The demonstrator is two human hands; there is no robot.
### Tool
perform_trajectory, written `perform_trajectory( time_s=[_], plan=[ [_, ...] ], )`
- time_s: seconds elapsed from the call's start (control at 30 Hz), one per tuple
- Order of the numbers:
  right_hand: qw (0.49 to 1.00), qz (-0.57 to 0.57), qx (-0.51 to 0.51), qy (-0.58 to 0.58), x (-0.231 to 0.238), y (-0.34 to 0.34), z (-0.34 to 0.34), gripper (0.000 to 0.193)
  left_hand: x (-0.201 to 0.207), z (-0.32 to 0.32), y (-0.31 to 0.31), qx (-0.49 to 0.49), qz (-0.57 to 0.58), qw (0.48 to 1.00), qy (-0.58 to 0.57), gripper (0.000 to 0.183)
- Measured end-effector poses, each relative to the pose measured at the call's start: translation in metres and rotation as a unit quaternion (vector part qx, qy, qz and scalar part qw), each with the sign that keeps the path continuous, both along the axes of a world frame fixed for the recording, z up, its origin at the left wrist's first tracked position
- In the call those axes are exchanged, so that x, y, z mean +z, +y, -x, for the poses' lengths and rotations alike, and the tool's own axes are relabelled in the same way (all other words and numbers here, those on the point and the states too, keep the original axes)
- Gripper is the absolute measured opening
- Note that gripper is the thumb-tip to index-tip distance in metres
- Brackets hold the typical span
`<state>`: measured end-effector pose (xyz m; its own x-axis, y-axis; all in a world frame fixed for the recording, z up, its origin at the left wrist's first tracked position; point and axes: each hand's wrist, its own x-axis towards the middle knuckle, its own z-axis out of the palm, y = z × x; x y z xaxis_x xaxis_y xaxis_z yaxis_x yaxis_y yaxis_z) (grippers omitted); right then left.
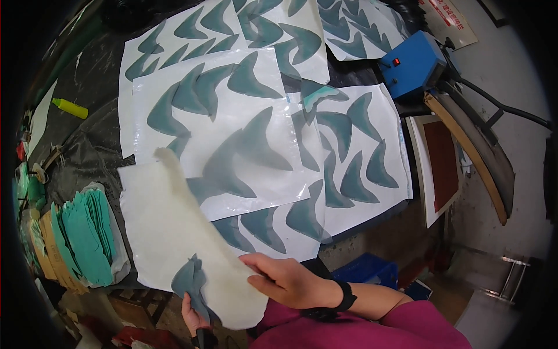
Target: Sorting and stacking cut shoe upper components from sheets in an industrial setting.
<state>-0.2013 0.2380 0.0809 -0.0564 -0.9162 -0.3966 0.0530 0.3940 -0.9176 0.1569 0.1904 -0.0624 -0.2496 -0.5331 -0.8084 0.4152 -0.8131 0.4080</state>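
White backing sheet runs long from 11 to 5 o'clock. I note right hand pinching its 5 o'clock corner; left hand, beneath, grips grey-blue fin cutouts. Counter carries printed sheets at 12.

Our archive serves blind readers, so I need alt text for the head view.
A person's right hand pinches the edge of a white backing sheet while the left hand holds grey-blue fin-shaped cutouts beneath it. Beyond, glossy sheets of similar cutouts overlap across a dark table, with a blue machine at the upper right.
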Motion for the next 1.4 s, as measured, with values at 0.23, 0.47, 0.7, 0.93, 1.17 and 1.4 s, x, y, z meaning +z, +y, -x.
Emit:
perform_trajectory(
  time_s=[0.23, 0.47, 0.7, 0.93, 1.17, 1.4],
  plan=[
    [0.984, -0.007, 0.166, 0.060, -0.062, 0.006, 0.004, 0.045, 0.016, 0.003, -0.006, 0.003, 0.005, 0.999, -0.037, 0.061],
    [0.916, -0.027, -0.362, 0.174, -0.155, -0.046, 0.194, 0.047, 0.009, -0.007, -0.030, -0.067, 0.048, 0.992, -0.093, 0.051],
    [0.844, -0.085, -0.453, 0.275, -0.206, -0.101, 0.285, 0.057, 0.088, 0.000, -0.031, -0.112, 0.076, 0.964, -0.228, 0.048],
    [0.858, -0.022, -0.509, 0.070, -0.206, -0.107, 0.296, 0.052, 0.112, 0.096, -0.057, -0.091, 0.151, 0.969, -0.171, 0.043],
    [0.842, -0.044, -0.456, -0.287, -0.140, -0.043, 0.252, 0.027, 0.030, 0.223, -0.078, -0.147, 0.003, 0.989, -0.013, 0.039],
    [0.875, 0.265, 0.035, 0.404, -0.107, -0.043, 0.136, 0.049, 0.019, 0.260, -0.075, -0.211, 0.001, 0.977, 0.000, 0.048]
  ],
)
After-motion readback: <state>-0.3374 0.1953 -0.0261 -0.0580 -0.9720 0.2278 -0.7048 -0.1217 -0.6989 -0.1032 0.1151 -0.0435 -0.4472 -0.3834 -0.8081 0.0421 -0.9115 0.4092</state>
